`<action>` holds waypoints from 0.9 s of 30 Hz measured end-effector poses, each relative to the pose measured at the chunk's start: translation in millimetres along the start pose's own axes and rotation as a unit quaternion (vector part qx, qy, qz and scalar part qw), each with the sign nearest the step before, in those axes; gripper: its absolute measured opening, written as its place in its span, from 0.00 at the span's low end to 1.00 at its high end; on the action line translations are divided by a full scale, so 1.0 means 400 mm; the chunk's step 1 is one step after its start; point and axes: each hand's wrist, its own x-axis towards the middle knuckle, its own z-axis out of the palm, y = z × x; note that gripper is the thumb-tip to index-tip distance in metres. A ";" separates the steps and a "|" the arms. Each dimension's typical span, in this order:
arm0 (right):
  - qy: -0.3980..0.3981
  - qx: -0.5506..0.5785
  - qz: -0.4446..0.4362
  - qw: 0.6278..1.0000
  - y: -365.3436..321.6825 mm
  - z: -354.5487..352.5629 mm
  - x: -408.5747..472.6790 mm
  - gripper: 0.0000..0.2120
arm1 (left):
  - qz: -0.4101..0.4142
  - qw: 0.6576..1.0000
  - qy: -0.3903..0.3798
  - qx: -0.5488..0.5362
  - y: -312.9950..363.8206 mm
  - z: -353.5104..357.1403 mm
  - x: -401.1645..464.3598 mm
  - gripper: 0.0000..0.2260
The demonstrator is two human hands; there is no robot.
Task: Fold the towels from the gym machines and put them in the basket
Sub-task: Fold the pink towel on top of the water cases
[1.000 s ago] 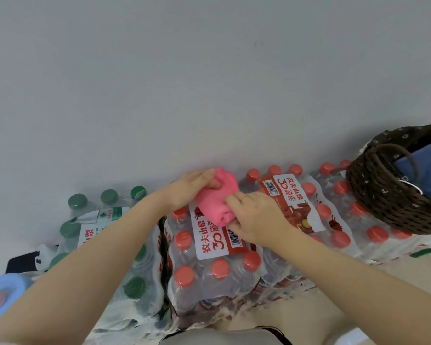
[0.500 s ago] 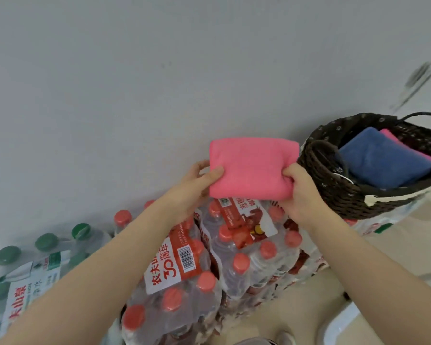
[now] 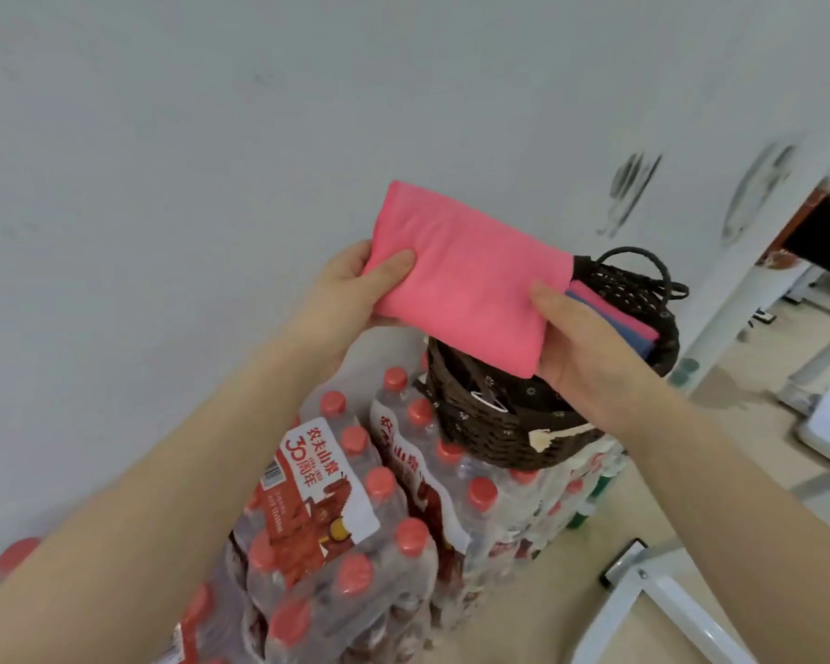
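Towel (image 3: 466, 285) is a bright pink one, folded into a neat flat rectangle with smooth faces and one thick folded edge on the lower right. Left hand (image 3: 355, 289) pinches its left edge, thumb on top, and right hand (image 3: 581, 342) is clamped on the lower right corner. It's held up in the air just over the near rim of the dark woven basket (image 3: 499, 428), which sits on shrink-wrapped packs of red-capped water bottles (image 3: 355, 510). Behind it, a blue towel (image 3: 643, 345) and another pink towel (image 3: 614, 311) already lie inside the basket.
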 end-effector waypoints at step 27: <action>-0.182 -0.754 0.018 0.630 0.007 -0.350 0.184 0.34 | -0.152 0.750 -0.146 0.626 -0.237 0.351 0.272 0.18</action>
